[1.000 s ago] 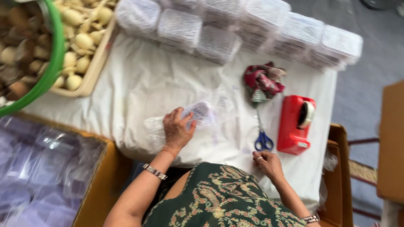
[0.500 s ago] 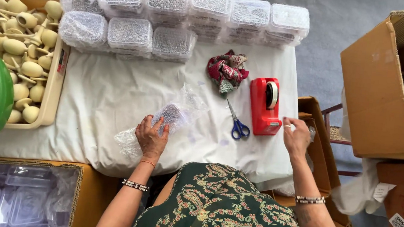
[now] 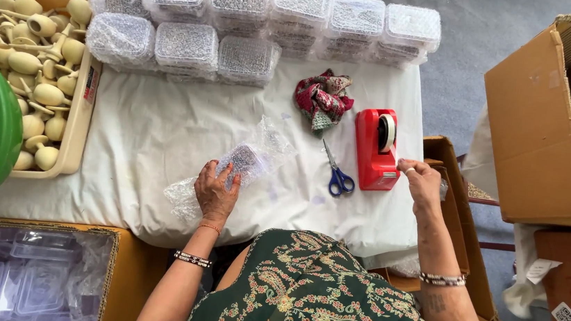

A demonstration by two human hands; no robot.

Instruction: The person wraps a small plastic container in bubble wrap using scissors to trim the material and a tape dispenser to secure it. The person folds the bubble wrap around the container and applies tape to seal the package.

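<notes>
Pressing down on a small box (image 3: 242,161) half rolled in bubble wrap (image 3: 259,147), the left hand (image 3: 215,192) lies flat with fingers spread, pinning the bundle to the white cloth (image 3: 148,133) rather than gripping it; the wrap's loose end trails out beyond the fingertips and another flap bunches under the palm. The right hand (image 3: 421,184) is off to the far side, at the near end of the red tape dispenser (image 3: 377,150), with thumb and forefinger pinched together, apparently on the free end of the tape (the strip itself is too thin to make out, so I cannot tell whether any is actually held). Between the two hands lie blue-handled scissors (image 3: 337,172), and just beyond them a crumpled patterned cloth (image 3: 323,98). As a judgement of progress: this box looks wrapped but not yet taped shut, so sealing it remains. Well beyond both hands, a double row of finished wrapped boxes (image 3: 243,20) stands stacked along the far edge, which suggests much of the batch is done. To the left of the left hand, a tray of pale wooden pieces (image 3: 35,73) is still heaped, and clear empty containers (image 3: 15,281) sit in a carton nearer the body, so more appears to remain.
</notes>
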